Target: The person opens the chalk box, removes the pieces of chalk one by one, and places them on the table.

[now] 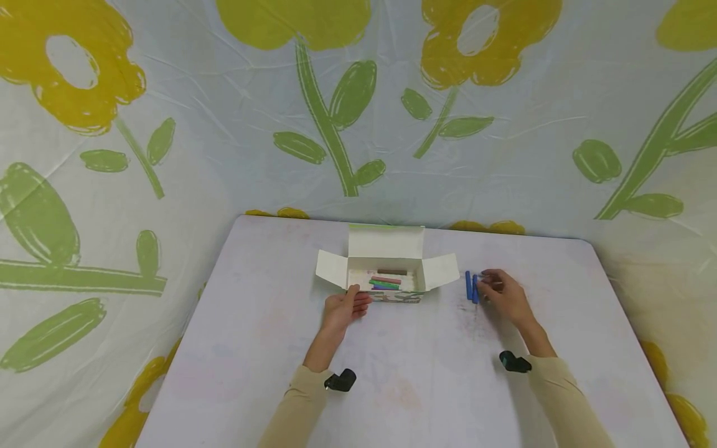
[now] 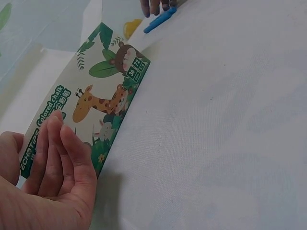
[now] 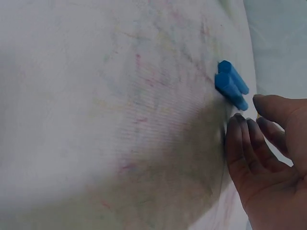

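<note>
Chalk sticks, blue point(image 3: 227, 86), two: slim, straight cylinders with blunt ends, lying side by side on the tabletop, to the right of the box and just beside the right hand.

Sleeves point(image 1: 302, 398), beige, a pair; each with a small black wrist camera point(image 1: 343, 379) at the cuff.

Tabletop point(image 1: 414, 373), whitish, rounded at the far corners, its surface finely ribbed in close view and marked with pink and bluish streaks.

Left hand point(image 1: 340, 309): fingers laid together, lightly bent before the box's front panel, thumb up at the rim; whether they pinch the cardboard cannot be told.

Right hand point(image 1: 506, 297): thumb parted from loosely bent fingers, dark smudges on the tips; contact with the chalk uncertain.

Box point(image 1: 402, 297), thin cardboard, oblong, printed "Colored chalk" with giraffe, leaves and other animals; white flaps point(image 1: 386, 241) folded out at the back and both ends. Contents, lying lengthwise: pink stick point(image 1: 388, 280), green stick point(image 1: 384, 284) and bluish-purple stick point(image 1: 386, 288) grouped toward the front, dark brown stick point(image 1: 392, 272) behind.

Cloth point(image 1: 190, 37), pale, creased, patterned with yellow flowers and green leaves, hanging beyond the table.
</note>
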A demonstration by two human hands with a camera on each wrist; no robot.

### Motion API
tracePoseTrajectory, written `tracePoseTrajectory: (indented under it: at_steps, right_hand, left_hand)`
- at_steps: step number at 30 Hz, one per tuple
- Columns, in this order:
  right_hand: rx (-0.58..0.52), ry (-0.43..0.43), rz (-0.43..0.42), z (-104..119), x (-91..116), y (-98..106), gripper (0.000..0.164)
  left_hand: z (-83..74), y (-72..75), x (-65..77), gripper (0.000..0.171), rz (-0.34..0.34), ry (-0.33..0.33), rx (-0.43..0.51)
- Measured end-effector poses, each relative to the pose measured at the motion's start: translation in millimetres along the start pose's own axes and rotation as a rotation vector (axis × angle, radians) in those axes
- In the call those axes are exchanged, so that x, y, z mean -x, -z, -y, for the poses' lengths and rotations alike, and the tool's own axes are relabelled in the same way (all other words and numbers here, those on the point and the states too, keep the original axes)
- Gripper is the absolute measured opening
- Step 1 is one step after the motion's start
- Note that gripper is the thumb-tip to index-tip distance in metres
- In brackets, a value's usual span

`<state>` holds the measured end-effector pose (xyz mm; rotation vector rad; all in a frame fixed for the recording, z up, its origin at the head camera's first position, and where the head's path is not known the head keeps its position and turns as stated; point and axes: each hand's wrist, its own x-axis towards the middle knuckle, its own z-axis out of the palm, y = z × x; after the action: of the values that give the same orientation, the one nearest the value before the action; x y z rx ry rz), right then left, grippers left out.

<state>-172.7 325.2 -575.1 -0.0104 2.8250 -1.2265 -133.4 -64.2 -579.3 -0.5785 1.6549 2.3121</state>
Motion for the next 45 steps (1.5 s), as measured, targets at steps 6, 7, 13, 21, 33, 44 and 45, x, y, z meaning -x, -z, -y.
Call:
tracePoseTrajectory:
  at_steps: [6,7,13,21,33,44,45]
  right_hand:
    - [0.010,-0.004,-0.001,13,-4,6,0.043]
    - [0.014,0.004,-0.004,16,-4,7,0.043]
    - [-0.012,0.099,-0.040,36,-10,15,0.038]
    - [-0.038,0.191,-0.075,68,-19,18,0.035]
    - [-0.104,0.301,-0.065,113,-32,6,0.028]
    - [-0.046,0.425,-0.060,144,-38,-13,0.023]
    - [-0.046,0.431,-0.049,146,-38,-16,0.022]
  left_hand:
    - [-0.5,0.9,-0.5,0.038,-0.011,0.006,-0.015]
    - [-0.5,1.2,-0.7,0.038,-0.013,0.005,-0.015]
    - [-1.8,2.9,-0.6,0.038,-0.017,0.002,-0.016]
    - [-3.2,4.4,-0.1,0.042,-0.004,0.006,-0.015]
    - [-0.7,2.4,-1.6,0.041,-0.015,0.002,-0.012]
    - [0.1,0.7,-3.4,0.041,-0.017,0.007,-0.022]
    - [0.2,0.4,-3.1,0.040,-0.017,0.010,-0.023]
